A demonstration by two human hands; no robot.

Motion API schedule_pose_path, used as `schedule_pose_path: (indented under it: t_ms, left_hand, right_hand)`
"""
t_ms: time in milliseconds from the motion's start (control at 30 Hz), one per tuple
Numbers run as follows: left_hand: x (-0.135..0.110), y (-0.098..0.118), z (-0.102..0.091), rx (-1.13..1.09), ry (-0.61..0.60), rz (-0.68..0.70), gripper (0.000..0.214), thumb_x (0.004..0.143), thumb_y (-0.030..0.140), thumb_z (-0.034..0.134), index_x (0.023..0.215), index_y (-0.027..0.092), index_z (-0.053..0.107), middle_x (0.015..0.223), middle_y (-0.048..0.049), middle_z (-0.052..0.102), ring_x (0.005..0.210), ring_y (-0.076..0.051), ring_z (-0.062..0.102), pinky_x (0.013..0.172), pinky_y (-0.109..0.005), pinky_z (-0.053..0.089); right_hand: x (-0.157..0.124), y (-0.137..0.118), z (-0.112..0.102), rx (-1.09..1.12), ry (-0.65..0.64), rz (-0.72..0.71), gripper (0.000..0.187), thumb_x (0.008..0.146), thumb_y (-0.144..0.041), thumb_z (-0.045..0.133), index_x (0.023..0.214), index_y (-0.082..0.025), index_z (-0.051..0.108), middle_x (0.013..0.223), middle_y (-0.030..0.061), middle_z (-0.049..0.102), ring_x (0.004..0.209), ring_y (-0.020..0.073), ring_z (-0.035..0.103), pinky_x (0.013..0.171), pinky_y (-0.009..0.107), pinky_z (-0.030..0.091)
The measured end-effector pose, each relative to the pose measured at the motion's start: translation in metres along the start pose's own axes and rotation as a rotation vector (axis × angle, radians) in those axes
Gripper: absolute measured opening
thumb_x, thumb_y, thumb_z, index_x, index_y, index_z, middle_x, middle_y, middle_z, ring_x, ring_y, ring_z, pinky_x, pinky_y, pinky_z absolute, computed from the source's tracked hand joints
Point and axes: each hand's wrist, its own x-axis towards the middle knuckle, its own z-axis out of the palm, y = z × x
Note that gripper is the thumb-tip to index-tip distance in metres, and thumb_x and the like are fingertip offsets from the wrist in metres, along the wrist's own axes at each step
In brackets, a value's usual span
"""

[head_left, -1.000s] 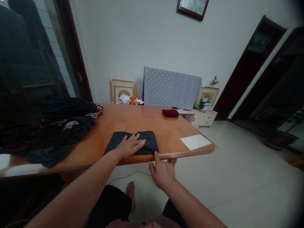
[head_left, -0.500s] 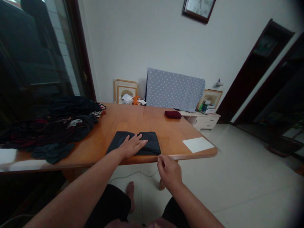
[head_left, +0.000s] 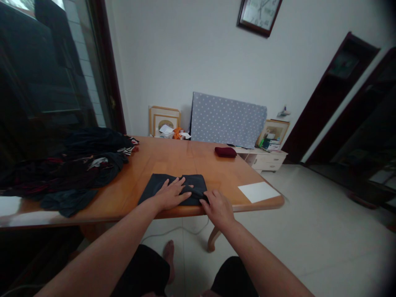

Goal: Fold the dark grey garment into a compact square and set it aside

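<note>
Two closed drawers [head_left: 272, 160]; right fingers [head_left: 210, 194] pinch dark cloth [head_left: 196, 180].

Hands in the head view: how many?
2. The left hand lies spread on the dark cloth; the right hand is at the cloth's right end, near the table's front edge. No others show.

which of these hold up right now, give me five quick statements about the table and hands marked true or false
1. The left hand lies spread on the dark cloth. True.
2. The right hand is on the dark red bundle. False: it touches the cloth's right edge.
3. A white sheet lies right of the cloth. True.
4. The clothes heap is at the table's right end. False: left end.
</note>
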Motion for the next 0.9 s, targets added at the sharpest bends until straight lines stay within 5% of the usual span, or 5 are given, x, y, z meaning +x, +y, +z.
schedule_pose_path:
  t_ms: [333,467,900]
  left_hand:
    - [0.000,0.000,0.000,0.018,0.003,0.002,0.061,0.094,0.069,0.029,0.148,0.042,0.039,0.164,-0.0046,0.020,0.151,-0.033,0.011,0.116,-0.063,0.005]
    - [-0.002,0.001,-0.002,0.034,0.001,0.021,0.065,0.089,0.069,0.045,0.147,0.042,0.041,0.164,-0.0054,0.019,0.151,-0.036,0.011,0.115,-0.066,0.005]
    - [0.000,-0.003,0.002,0.076,-0.001,0.016,0.051,0.097,0.041,0.042,0.147,0.046,0.038,0.165,-0.0024,0.019,0.151,-0.031,0.013,0.116,-0.064,0.008]
  right_hand:
    - [0.013,-0.013,-0.006,-0.110,-0.170,0.093,0.015,0.090,-0.024,0.051,0.104,-0.021,0.056,0.101,0.0071,0.067,0.088,0.0212,0.063,0.070,0.030,0.037]
    - [0.012,-0.017,-0.002,-0.137,-0.163,0.195,0.015,0.090,-0.021,0.049,0.104,-0.020,0.054,0.095,0.0071,0.068,0.079,0.0208,0.064,0.066,0.030,0.035]
    - [-0.009,-0.005,0.016,0.014,-0.018,0.227,0.022,0.093,-0.024,0.045,0.111,-0.022,0.058,0.093,0.0045,0.070,0.079,0.0202,0.064,0.067,0.030,0.037]
